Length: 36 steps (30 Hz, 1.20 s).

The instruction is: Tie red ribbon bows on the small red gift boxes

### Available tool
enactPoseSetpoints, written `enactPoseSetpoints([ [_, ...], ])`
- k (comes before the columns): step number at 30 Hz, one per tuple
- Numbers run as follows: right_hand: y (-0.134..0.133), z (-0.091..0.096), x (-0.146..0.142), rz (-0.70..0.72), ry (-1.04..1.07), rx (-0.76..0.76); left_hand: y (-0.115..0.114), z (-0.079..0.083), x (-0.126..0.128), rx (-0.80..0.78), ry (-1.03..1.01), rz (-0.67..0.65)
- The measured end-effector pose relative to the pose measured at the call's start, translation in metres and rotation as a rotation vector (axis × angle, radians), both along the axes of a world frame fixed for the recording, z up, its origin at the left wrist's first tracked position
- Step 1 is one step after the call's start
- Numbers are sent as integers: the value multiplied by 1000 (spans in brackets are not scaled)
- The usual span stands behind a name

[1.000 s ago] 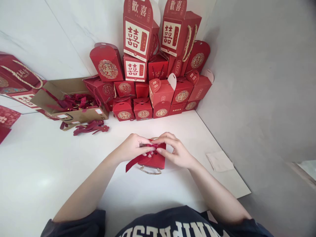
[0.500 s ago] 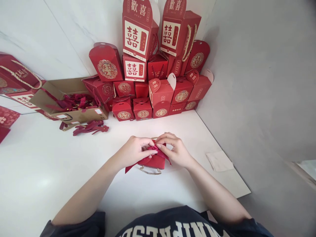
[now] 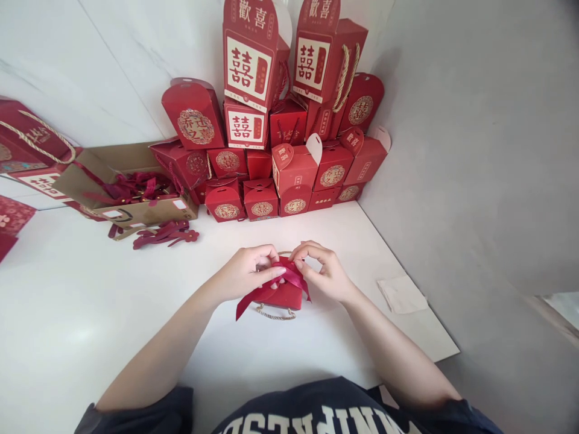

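Observation:
A small red gift box with twisted cord handles stands on the white table in front of me. Across its top lies a dark-red ribbon, one tail hanging out to the left and a shorter one to the right. My left hand pinches the ribbon at the left of the box top, thumb stretched over it. From the right, my right hand pinches the ribbon's upper right part between thumb and forefinger. Part of the box top is hidden under the ribbon and fingers.
Red gift boxes are stacked against the wall. A cardboard box holding dark-red ribbons stands at the left, with more ribbons before it. A white folded cloth or paper lies near the table's right edge.
Both hands have drawn slightly apart at the ribbon. More of the ribbon shows between them, and its left tail has swung a little to the right and spread wider.

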State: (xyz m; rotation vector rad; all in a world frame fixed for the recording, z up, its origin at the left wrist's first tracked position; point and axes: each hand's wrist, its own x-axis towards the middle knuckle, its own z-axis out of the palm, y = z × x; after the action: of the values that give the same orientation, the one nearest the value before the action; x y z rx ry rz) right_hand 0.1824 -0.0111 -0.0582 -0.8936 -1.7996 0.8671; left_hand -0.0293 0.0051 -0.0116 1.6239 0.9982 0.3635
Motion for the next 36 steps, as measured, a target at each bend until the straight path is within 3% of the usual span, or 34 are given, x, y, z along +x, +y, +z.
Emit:
enactPoseSetpoints([
  [4,0,-3,-4,80,-9,-66,1,-1,-1,1,-8,-21],
  [11,0,-11,-7,122,54,-23,4,4,-2,-50,14,-47],
  [18,-2,-14,-11,77,8,-5,4,3,-5,-3,31,-80],
  [22,-1,-20,-11,27,15,66,5,2,-6,-45,0,-79],
  [28,2,-16,-4,131,-119,253,7,4,-4,-74,-9,-74],
  [36,1,-15,-4,137,-118,272,-2,3,1,129,37,-41],
])
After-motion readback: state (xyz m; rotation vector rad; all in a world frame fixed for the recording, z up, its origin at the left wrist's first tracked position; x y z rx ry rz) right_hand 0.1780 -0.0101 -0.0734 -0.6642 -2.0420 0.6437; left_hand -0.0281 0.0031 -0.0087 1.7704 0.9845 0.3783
